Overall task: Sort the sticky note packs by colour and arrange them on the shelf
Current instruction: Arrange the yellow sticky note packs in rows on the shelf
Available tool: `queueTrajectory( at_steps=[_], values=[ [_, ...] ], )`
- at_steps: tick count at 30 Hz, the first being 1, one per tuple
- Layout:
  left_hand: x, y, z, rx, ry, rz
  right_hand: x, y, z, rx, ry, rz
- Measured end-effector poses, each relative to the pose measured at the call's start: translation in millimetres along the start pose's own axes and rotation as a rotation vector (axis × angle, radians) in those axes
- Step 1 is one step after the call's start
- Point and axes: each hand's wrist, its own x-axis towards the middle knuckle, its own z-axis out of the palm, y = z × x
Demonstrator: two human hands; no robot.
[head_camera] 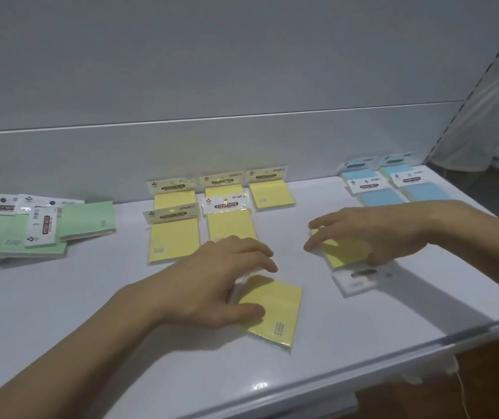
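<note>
Sticky note packs lie in three colour groups on a white shelf (181,373) backed by a grey panel (212,71).

Green group (85,219): far left, several packs overlapping loosely, one header card turned sideways on top of the pile.

Yellow group (174,238): centre, five packs in two rows against the back. Three sit in the rear row, two in the front row, and the front ones overlap the lower edges of those behind. Headers point toward the back panel.

Blue group (384,196): right rear, four packs in two overlapping rows, headers also to the back.

Two further yellow packs are out of the group, nearer the front edge.

Left hand (227,276): palm down, fingers spread and curled over the near-left part of a loose yellow pack (272,309). Thumb lies on the pack's face, fingertips at its far edge. The pack lies flat on the shelf, rotated askew, its header hidden under the hand. Pressing contact, not a closed grip.

Right hand (372,234): palm down over a second yellow pack (345,252), fingertips on its left edge and thumb at its right side, a loose pinch across it. This pack's white header (357,279) points toward the front edge, the reverse of the sorted rows.

The two hands are apart, with bare shelf between.
</note>
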Motion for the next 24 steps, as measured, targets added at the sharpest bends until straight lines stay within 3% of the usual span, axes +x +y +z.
queueTrajectory(
  at_steps=[5, 8, 12, 15, 17, 21, 24],
  values=[
    [8, 9, -5, -0.006, -0.163, -0.075, 6, 17, -2, -0.019, 0.080, 0.094],
    [12, 12, -7, 0.041, -0.168, -0.080, 8, 25, -13, 0.118, 0.168, 0.111],
    [7, 8, -5, -0.071, -0.125, -0.120, 15, 34, -23, 0.669, 0.361, -0.090],
    [-2, 3, -4, -0.149, -0.071, -0.176, 28, 31, -15, 1.154, 0.463, -0.077],
    [-6, 0, -4, -0.149, -0.042, -0.182, 43, 23, -5, 1.331, 0.537, -0.023],
    [-11, -5, -7, -0.093, -0.011, -0.207, 66, 4, 14, 1.471, 0.663, 0.110],
    [-11, -7, -10, -0.078, 0.056, -0.254, 74, -2, 25, 1.351, 0.757, 0.176]
  ],
)
